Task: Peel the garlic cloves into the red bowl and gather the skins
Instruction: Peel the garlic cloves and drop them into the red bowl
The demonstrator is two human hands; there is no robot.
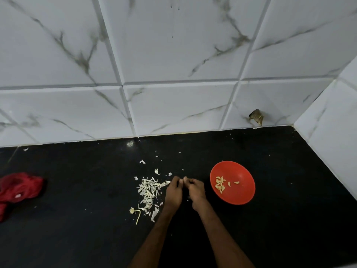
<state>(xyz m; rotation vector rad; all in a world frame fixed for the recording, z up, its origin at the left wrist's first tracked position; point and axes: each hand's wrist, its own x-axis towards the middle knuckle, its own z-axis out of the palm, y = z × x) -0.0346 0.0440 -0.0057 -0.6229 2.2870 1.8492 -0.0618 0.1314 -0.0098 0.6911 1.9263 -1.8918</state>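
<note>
The left hand (173,192) and right hand (196,191) met fingertip to fingertip, their catch hidden; peeling was best kept over the skins (148,190), left of the red bowl (241,192).

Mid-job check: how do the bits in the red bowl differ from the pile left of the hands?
The peeled cloves are few, plump and yellowish; the skins are many thin white flakes. The peeled cloves sit inside the red bowl; the skins lie scattered on the black counter. Both are pale garlic pieces.

Red bowl (241,193) upright on black desk (77,219), peeled garlic cloves (220,184) clustered inside at left; pale skins (147,190) heaped loosely leftward, apart
</note>
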